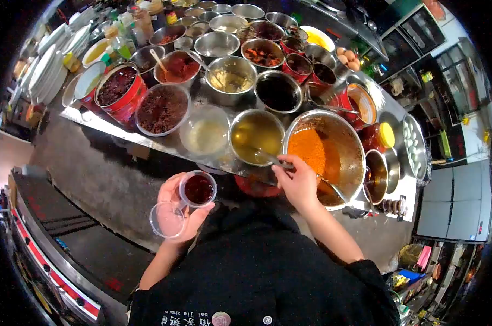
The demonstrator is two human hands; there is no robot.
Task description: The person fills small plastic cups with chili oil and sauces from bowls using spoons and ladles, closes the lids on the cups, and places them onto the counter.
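My left hand is wrapped round a small clear plastic sauce cup with dark red liquid in it. The cup's round lid hangs open beside it, over my palm. In front of the table edge, my right hand grips the handle of a metal ladle, whose far end reaches into a steel bowl of yellowish liquid; the ladle's head is hard to make out. Close to my right hand is a big steel basin of orange-red sauce with a metal utensil resting in it.
Bowls crowd the steel table: a pale-liquid tub, a dark chopped seasoning tub, a black-liquid bowl and a red can. Plates stack at far left. A yellow-lidded jar stands right. A counter lies lower left.
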